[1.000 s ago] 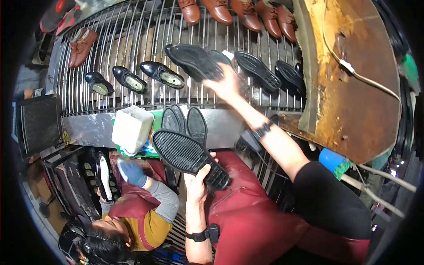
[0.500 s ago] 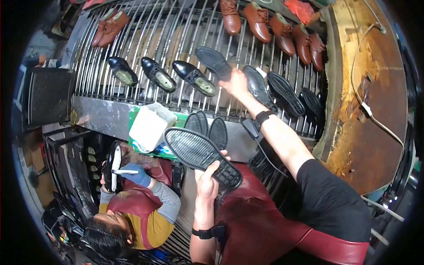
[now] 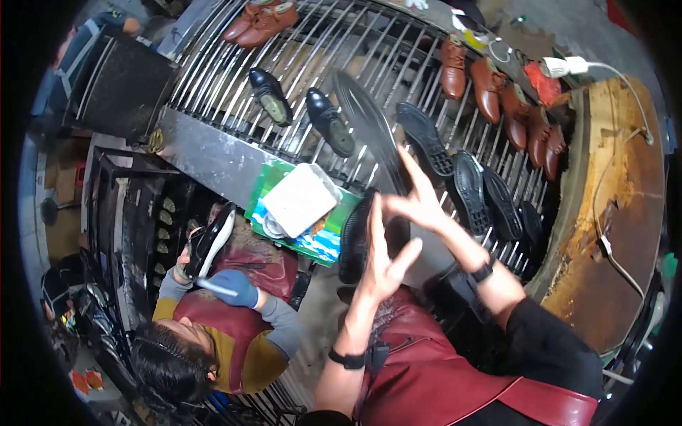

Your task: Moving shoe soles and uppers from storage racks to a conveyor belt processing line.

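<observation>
A long black shoe sole [image 3: 362, 106], smeared by motion, hangs over the metal-bar rack [image 3: 387, 53], partly covering what lies behind it. Its lower end is by the spread fingers of my right hand [image 3: 425, 202]; contact there cannot be made out. My left hand [image 3: 386, 266] is just below, fingers stretched up and thumb apart, with nothing seen in it. Beside its fingertips stand dark ridged soles [image 3: 353, 241]. To the right on the rack lie more black soles: one [image 3: 425, 135], another [image 3: 469, 192] and a third [image 3: 501, 206].
Two black shoes [image 3: 329, 122] and brown shoes [image 3: 489, 89] sit on the rack. A white container [image 3: 298, 199] stands on a green box [image 3: 266, 177]. At lower left, a co-worker [image 3: 213, 334] holds a white-edged black shoe [image 3: 212, 238]. A worn wooden board [image 3: 618, 213] borders the right.
My left hand no longer holds the ridged sole, and my right hand has left the sole on the rack; both are now close together. The view has shifted, moving the rack rightward.
</observation>
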Demonstrator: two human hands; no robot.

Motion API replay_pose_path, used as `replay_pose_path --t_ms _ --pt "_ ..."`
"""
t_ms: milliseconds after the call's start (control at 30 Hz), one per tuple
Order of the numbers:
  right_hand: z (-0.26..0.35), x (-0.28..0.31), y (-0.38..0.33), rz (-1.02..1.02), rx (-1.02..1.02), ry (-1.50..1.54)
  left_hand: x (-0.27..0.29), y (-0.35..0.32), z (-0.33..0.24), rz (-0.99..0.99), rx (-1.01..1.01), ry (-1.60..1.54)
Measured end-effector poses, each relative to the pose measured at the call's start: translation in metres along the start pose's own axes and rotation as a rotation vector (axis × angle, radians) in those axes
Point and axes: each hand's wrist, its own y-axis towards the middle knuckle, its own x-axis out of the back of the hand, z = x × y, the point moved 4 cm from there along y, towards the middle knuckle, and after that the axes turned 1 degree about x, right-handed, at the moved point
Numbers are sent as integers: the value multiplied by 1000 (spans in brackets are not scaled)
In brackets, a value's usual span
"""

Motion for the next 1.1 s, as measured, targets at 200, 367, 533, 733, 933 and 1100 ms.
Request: replay_pose_path --t_ms 200,367,533,733,933,1100 --pt "-4 -165 244 43 -24 -228 47 -193 49 172 588 58" --pt "-29 -255 357 108 -24 -606 72 -377 78 -94 964 27" --pt "-54 -306 349 151 -146 -803 59 -495 77 -572 1078 -240" --pt "-26 -283 316 86 -154 -916 69 -558 99 -776 1219 -357" --pt "84 -167 133 -124 199 -853 108 -645 199 -587 816 -178" --pt "14 -41 -57 -237 368 -432 153 -683 224 -678 692 86"
